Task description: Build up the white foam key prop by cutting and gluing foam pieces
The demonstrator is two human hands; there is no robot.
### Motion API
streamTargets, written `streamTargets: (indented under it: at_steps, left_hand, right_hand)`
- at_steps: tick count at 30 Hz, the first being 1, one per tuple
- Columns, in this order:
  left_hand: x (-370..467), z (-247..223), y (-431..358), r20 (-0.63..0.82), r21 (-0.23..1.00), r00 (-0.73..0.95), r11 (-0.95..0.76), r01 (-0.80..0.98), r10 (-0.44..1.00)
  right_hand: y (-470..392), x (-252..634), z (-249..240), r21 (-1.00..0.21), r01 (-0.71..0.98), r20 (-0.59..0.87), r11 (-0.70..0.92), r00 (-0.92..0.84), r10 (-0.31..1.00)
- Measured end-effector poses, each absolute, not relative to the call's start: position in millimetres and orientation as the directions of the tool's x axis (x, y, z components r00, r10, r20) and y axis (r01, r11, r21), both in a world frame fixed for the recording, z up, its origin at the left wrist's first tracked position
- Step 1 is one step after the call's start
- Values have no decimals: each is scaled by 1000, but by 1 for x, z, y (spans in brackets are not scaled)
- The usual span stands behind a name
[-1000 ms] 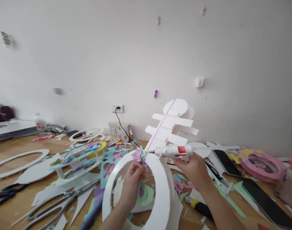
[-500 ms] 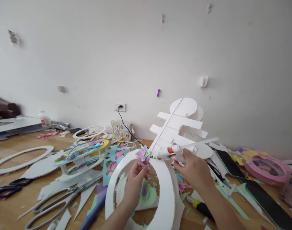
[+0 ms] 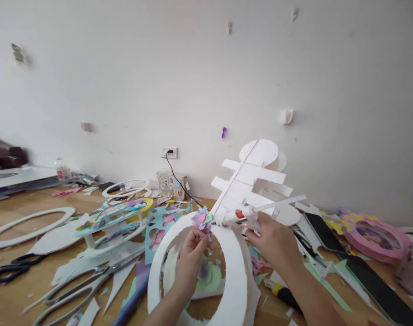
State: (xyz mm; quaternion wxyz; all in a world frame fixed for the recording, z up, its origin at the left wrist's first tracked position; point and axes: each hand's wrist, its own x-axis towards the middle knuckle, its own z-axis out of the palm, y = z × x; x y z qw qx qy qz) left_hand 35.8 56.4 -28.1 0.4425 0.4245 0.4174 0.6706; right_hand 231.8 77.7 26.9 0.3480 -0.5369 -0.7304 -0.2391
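Observation:
My left hand pinches the underside of a small flower with pink, purple and mint petals, above the upper rim of a large white foam ring. Wrapped around the handle of a white glue gun is my right hand. The gun's nozzle points left, close beside the flower; whether they touch is unclear. A clear glue stick sticks out of its back. Through the ring's opening a mint green round piece shows.
A white layered foam figure leans behind the ring. Large scissors, a blue pen and paper scraps lie left. Phones, a yellow-black cutter and a pink ring lie right. A black cable runs from the wall socket.

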Motion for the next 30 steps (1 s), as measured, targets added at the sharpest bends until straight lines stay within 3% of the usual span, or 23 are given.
streamTargets:
  at_steps: [15, 23, 30]
  left_hand:
    - [37, -27, 54, 180, 921, -240, -249, -300, 954]
    - [37, -25, 54, 180, 921, -233, -247, -303, 956]
    - [36, -26, 57, 121, 878, -221, -208, -431, 968]
  right_hand:
    - [74, 230, 33, 18, 954, 755, 301, -210, 621]
    - [73, 230, 36, -5, 952, 734, 308, -206, 647]
    - [74, 230, 26, -55, 954, 771, 294, -146, 620]
